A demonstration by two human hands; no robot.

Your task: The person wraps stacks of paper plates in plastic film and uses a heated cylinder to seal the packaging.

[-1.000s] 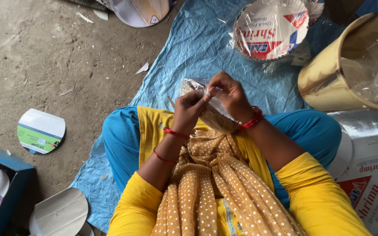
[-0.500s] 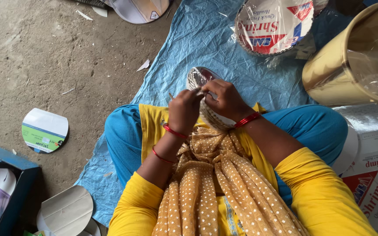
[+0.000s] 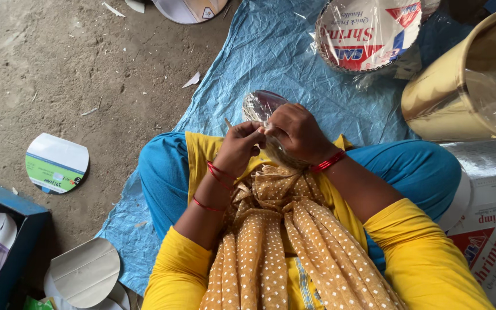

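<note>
- sitting cross-legged on a blue tarp (image 3: 271, 51), the person holds both hands together over the lap, just above a mustard dotted scarf (image 3: 294, 241).
- the right hand (image 3: 297, 131) is closed over the top of a stack of shiny round discs wrapped in clear plastic (image 3: 259, 106); its fingers curl round the near edge, and the far part of the stack shows beyond the knuckles.
- the left hand (image 3: 239, 146) is pinched shut, thumb and fingertips meeting the right hand at the wrap's edge; what it pinches is too small to tell, most likely a bit of the plastic.
- the wrapped stack sits between the knees, above the tarp, tilted toward the person.
- red bangles ring both wrists.
- a larger wrapped pile of printed round plates (image 3: 368, 31) lies on the tarp ahead and to the right, well apart from the hands.
- a big gold-coloured roll (image 3: 443, 97) with a clear plastic bag in its mouth lies just beside that pile, at the right edge.
- a silver printed sheet (image 3: 492, 189) lies under the right knee.
- on the bare dirt floor (image 3: 58, 69) to the left lies a single green and white disc (image 3: 57, 163).
- a blue box (image 3: 15, 229) with more cut pieces stands at the lower left, with a grey cardboard disc (image 3: 84, 272) beside it.
</note>
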